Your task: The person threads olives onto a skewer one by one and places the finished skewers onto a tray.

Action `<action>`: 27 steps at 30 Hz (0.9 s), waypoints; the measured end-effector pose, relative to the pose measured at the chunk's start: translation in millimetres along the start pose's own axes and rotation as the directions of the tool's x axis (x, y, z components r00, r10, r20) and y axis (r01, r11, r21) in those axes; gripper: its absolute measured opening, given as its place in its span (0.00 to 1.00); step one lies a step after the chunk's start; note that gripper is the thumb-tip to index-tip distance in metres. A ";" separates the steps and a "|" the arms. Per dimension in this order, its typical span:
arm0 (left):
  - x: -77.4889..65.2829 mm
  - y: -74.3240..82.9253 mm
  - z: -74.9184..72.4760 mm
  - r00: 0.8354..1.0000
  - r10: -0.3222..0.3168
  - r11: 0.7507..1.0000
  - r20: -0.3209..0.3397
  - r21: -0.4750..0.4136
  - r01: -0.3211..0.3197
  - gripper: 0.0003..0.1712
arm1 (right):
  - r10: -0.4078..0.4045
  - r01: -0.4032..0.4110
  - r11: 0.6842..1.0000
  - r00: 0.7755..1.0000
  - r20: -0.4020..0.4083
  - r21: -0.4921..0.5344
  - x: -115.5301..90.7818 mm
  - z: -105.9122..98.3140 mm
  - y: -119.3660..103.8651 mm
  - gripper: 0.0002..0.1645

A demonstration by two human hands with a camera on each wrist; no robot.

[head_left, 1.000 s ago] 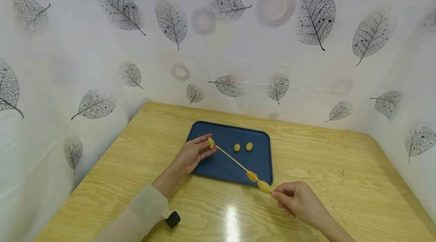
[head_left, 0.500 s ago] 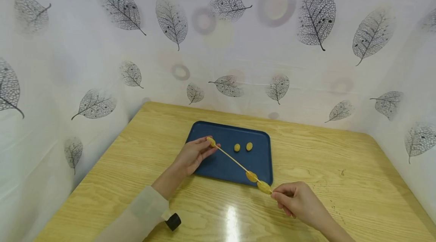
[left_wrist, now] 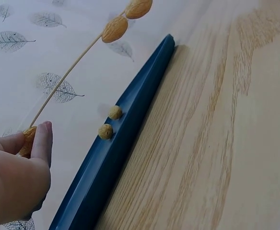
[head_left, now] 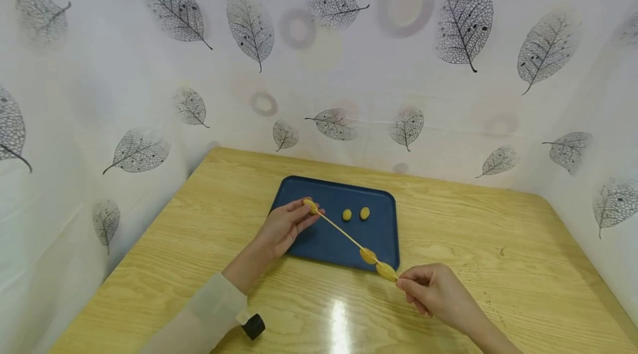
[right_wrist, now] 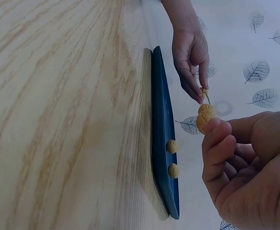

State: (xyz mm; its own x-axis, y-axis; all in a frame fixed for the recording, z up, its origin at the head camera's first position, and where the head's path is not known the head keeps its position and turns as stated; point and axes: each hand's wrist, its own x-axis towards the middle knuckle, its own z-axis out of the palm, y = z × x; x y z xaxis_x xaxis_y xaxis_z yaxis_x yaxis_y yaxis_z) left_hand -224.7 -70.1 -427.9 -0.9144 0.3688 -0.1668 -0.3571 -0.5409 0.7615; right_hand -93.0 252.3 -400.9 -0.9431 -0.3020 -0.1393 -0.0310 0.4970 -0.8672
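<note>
My left hand (head_left: 284, 227) pinches a wrinkled golden oval fruit (head_left: 311, 206), much like a candied date, between thumb and fingers at the far tip of a thin wooden skewer (head_left: 340, 229). Two more such fruits, a flatter one (head_left: 368, 256) and a longer one (head_left: 386, 271), are threaded close together near the other end. There my right hand (head_left: 435, 291) pinches the skewer just behind the last fruit. In the left wrist view the skewer (left_wrist: 63, 79) slants upward from the pinched fruit (left_wrist: 28, 140). The right wrist view shows the nearest threaded fruit (right_wrist: 206, 116) right at my fingertips.
Beneath the left hand and skewer lies a blue rectangular tray (head_left: 319, 246) on the wooden table (head_left: 473, 232). Two loose fruits, one (head_left: 346, 215) beside another (head_left: 365, 213), rest in it. A leaf-printed white curtain (head_left: 349, 77) stands behind and at the sides.
My left hand has shifted slightly to the right, its fruit tilting and sitting a little closer onto the skewer tip. The right hand and the two threaded fruits stay nearly where they were.
</note>
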 end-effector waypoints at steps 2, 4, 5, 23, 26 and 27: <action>-0.2 -0.2 0.9 1.000 0.001 1.000 -0.009 -0.014 -0.001 0.09 | 0.007 -0.007 1.000 1.000 -0.002 -0.001 -0.5 -0.5 -0.6 0.15; -0.5 -0.4 1.2 1.000 0.001 1.000 -0.010 -0.019 -0.001 0.11 | 0.007 -0.007 1.000 1.000 -0.003 0.001 -0.7 -0.8 -0.8 0.15; -0.8 -0.3 1.1 1.000 0.000 1.000 -0.006 -0.021 0.000 0.12 | 0.012 -0.012 1.000 1.000 -0.003 0.004 -0.8 -1.0 -1.1 0.16; -1.6 -0.8 1.8 1.000 0.012 1.000 0.024 0.028 -0.013 0.26 | -0.005 0.005 1.000 1.000 0.017 0.005 -5.2 -4.7 -2.2 0.13; -2.8 -0.8 3.5 0.999 0.027 0.999 0.037 0.042 -0.029 0.26 | 0.003 -0.003 1.000 1.000 0.021 -0.004 -7.4 -6.3 -4.3 0.14; -3.1 -1.1 4.3 0.999 0.034 0.998 0.041 0.048 -0.036 0.26 | 0.001 -0.001 1.000 1.000 0.019 -0.006 -7.9 -6.7 -4.7 0.14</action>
State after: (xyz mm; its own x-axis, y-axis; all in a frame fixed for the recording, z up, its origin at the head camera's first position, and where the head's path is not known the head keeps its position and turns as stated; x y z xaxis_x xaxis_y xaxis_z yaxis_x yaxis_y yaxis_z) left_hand -220.6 -67.5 -425.5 -0.9175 0.3810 -0.1145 -0.3141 -0.5172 0.7961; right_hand -87.6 257.7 -392.5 -0.9366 -0.3171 -0.1493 -0.0323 0.5023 -0.8641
